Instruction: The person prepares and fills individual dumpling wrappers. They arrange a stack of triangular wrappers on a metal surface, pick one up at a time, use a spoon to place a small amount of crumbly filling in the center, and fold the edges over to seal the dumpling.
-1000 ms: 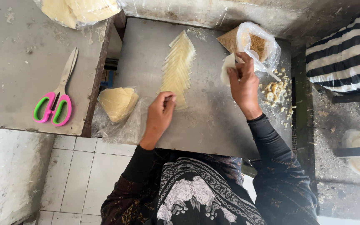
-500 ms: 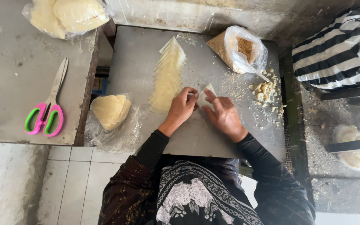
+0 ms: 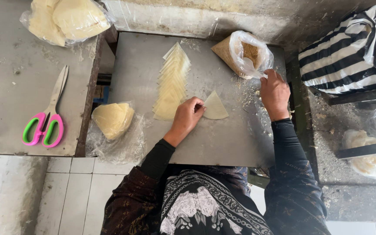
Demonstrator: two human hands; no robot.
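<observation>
My left hand rests on the grey metal table, its fingertips touching the left corner of a single pale triangular dough sheet. A fanned row of the same triangular sheets lies just left of that hand. My right hand reaches to the mouth of a clear plastic bag of brown crumbly filling at the table's far right; its fingers are curled at the bag's edge and whether they hold anything is hidden.
A bag with a stack of dough sheets lies at the table's left edge. Pink and green scissors and a larger bag of dough sit on the left counter. A striped bag stands at right.
One second ago my right hand was at the filling bag; half a second ago both hands worked together on a sheet. Now the right hand is back at the bag and the left stays on the sheet.
</observation>
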